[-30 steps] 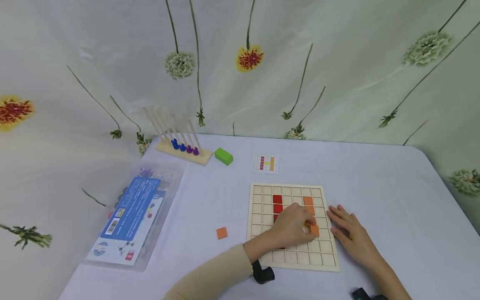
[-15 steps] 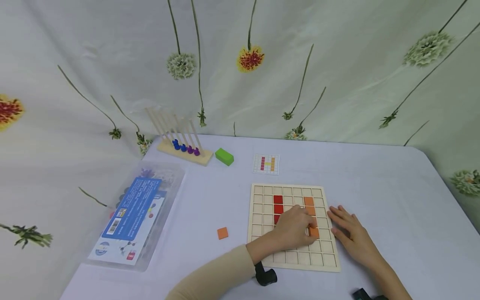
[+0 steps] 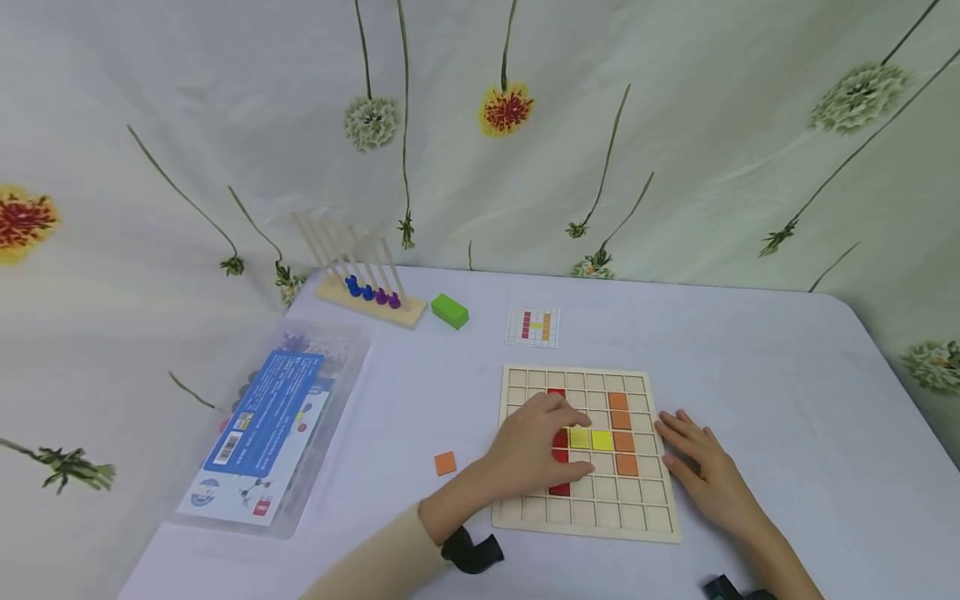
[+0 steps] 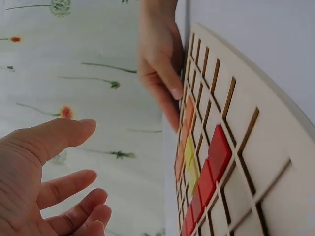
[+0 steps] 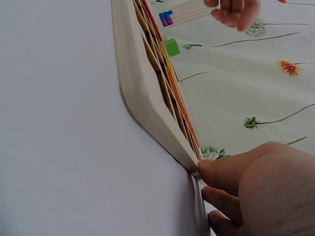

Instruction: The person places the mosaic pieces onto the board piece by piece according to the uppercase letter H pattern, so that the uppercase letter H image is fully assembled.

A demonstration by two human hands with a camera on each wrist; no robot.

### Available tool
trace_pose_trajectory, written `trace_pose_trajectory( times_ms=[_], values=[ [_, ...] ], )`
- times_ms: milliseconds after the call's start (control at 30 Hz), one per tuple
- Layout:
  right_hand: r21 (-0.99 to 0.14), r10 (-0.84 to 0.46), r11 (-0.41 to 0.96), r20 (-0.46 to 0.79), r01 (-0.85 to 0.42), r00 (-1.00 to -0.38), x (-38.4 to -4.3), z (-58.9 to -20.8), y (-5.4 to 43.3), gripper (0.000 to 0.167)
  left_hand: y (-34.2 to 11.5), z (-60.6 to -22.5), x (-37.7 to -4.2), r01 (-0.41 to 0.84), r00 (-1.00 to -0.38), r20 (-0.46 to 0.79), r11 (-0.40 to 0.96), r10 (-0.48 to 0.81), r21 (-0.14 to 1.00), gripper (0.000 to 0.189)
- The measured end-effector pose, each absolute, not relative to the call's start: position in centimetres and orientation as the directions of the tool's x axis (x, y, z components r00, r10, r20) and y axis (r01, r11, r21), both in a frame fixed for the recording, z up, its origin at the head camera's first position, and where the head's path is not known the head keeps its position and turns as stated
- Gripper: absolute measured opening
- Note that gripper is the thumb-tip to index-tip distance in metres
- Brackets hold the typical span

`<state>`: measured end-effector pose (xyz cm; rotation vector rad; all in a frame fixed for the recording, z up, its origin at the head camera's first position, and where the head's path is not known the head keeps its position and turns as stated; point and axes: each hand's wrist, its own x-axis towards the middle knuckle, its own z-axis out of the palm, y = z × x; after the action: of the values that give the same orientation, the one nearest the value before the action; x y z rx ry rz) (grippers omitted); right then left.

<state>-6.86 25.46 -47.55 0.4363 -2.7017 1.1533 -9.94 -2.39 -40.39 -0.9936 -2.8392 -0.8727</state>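
A wooden grid board (image 3: 630,517) lies on the table. Red tiles (image 3: 559,489) run down one column, partly covered by my left hand (image 3: 528,446). Two yellow tiles (image 3: 590,438) sit side by side between them and a column of orange tiles (image 3: 623,442). My left hand hovers over the board's left half with thumb and fingers apart, and the left wrist view shows nothing between them (image 4: 59,182). At the board's right edge rests my right hand (image 3: 708,479), its thumb and fingertips touching the rim in the right wrist view. A loose orange tile (image 3: 446,463) lies left of the board.
Behind the board lies a small pattern card (image 3: 532,327). A green block (image 3: 449,311) and a peg stand (image 3: 371,302) with blue and purple beads are at the back left. A clear plastic case (image 3: 285,500) with a blue-and-white label lies along the left.
My left hand has let go of the lowest orange tile in its cell and moved left, uncovering the yellow tiles. My right hand has stayed at the board's edge.
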Motion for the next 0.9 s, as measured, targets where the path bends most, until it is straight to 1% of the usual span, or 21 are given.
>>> trace_pose_trajectory(
  times_ms=[100,200,300,433,567,767,900],
  values=[
    [-0.677,-0.202,0.653,0.276,-0.339,-0.940,-6.9,-47.6,25.5,0.044,-5.8,-39.9,-9.4,0.509,-0.845,0.216,0.610,0.490,0.607,0.051],
    [-0.677,-0.201,0.652,0.279,-0.341,-0.939,-6.9,-47.6,25.5,0.044,-9.3,-40.1,-8.8,0.458,-0.881,0.249,0.590,0.403,0.666,0.058],
    [-0.682,-0.201,0.646,0.280,-0.342,-0.939,-6.8,-47.6,25.5,0.044,-12.7,-41.2,-8.4,0.413,-0.908,0.259,0.603,0.329,0.683,0.064],
    [-0.682,-0.200,0.645,0.284,-0.344,-0.938,-6.8,-47.7,25.5,0.044,-15.9,-43.1,-8.1,0.378,-0.925,0.259,0.621,0.277,0.686,0.067],
    [-0.683,-0.199,0.644,0.286,-0.345,-0.937,-6.8,-47.8,25.5,0.044,-17.4,-44.5,-8.0,0.365,-0.930,0.245,0.611,0.274,0.702,0.067],
    [-0.692,-0.206,0.646,0.249,-0.323,-0.946,-6.7,-47.8,25.5,0.045,-18.0,-46.1,-7.6,0.304,-0.944,0.154,0.594,0.291,0.745,0.062],
    [-0.679,-0.203,0.662,0.245,-0.318,-0.948,-6.7,-47.8,25.6,0.045,-17.9,-46.5,-7.6,0.293,-0.949,0.155,0.590,0.273,0.752,0.056]
  ],
)
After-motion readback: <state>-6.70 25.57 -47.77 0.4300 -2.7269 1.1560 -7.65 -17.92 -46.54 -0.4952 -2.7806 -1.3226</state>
